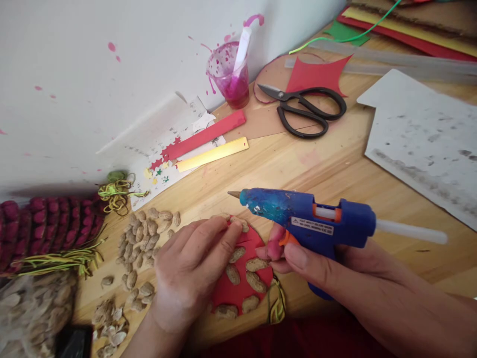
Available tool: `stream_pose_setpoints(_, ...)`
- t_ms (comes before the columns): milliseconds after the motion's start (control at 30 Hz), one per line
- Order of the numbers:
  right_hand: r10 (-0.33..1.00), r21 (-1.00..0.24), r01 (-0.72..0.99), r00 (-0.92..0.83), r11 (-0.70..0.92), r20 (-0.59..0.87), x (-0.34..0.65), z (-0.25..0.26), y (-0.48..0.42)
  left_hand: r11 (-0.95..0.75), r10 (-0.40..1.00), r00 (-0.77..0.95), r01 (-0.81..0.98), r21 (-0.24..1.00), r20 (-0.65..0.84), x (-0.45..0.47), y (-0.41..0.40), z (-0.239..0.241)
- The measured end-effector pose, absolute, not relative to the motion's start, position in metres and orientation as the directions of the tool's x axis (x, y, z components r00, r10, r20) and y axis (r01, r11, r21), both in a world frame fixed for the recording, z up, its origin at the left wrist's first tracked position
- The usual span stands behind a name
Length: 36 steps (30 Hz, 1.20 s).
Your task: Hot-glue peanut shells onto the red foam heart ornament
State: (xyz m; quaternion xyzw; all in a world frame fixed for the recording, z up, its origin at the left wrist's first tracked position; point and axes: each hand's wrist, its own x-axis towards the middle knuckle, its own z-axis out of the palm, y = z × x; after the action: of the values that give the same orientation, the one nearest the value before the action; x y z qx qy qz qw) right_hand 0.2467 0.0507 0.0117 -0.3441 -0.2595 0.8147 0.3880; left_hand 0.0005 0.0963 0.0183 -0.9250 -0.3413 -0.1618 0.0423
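Note:
My right hand [316, 268] grips a blue hot glue gun [294, 214] by its handle, fingers around the orange trigger [288, 239]. The nozzle points left, above the red disc, and a white glue stick [413, 231] sticks out of the back. My left hand [197, 263] is closed, its thumb and fingertips on a peanut [241, 223] at the far edge of the red disc [244, 291]. Several other peanuts in their shells [233, 274] lie spread over the disc. A yellow-green string tassel [277, 303] shows at its near right edge. My left hand hides part of the disc.
Loose peanuts [139, 236] are heaped left of my left hand, near broken shells [110, 323] and a plastic bag [35, 313]. Farther back are scissors [309, 107], a cup of magenta paint [234, 84] and paper strips [212, 153]. A white house-shaped board [421, 134] lies right.

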Motion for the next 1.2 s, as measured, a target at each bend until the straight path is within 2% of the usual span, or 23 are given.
stream_pose_setpoints(167, 0.810, -0.682, -0.463, -0.465, -0.566, -0.358, 0.246, 0.013, 0.053, -0.770, 0.606, 0.714, 0.637, 0.034, 0.350, 0.001, 0.097, 0.017)
stream_pose_setpoints(467, 0.859, -0.717, -0.494, -0.407, -0.492, -0.309, 0.243, 0.014, 0.055, -0.718, 0.674, 0.667, 0.692, 0.069, 0.318, 0.004, 0.094, 0.016)
stream_pose_setpoints(600, 0.861, -0.762, -0.414, -0.342, -0.497, -0.376, 0.242, 0.011, 0.057, -0.697, 0.710, 0.654, 0.705, 0.130, 0.261, 0.003, 0.093, 0.019)
stream_pose_setpoints(700, 0.865, -0.788, -0.369, -0.310, -0.493, -0.396, 0.241, 0.013, 0.059, -0.667, 0.735, 0.605, 0.726, 0.166, 0.306, -0.001, 0.090, 0.025)
stream_pose_setpoints(800, 0.872, -0.800, -0.356, -0.280, -0.483, -0.402, 0.239, 0.016, 0.059, -0.659, 0.733, 0.591, 0.740, 0.135, 0.336, -0.004, 0.082, 0.031)
stream_pose_setpoints(1067, 0.879, -0.792, -0.381, -0.214, -0.476, -0.425, 0.232, 0.019, 0.057, -0.632, 0.742, 0.615, 0.774, -0.028, 0.268, 0.010, 0.059, 0.021)
stream_pose_setpoints(1200, 0.895, -0.809, -0.382, -0.200, -0.447, -0.400, 0.231, 0.020, 0.057, -0.647, 0.737, 0.638, 0.762, -0.043, 0.225, 0.014, 0.058, 0.018)
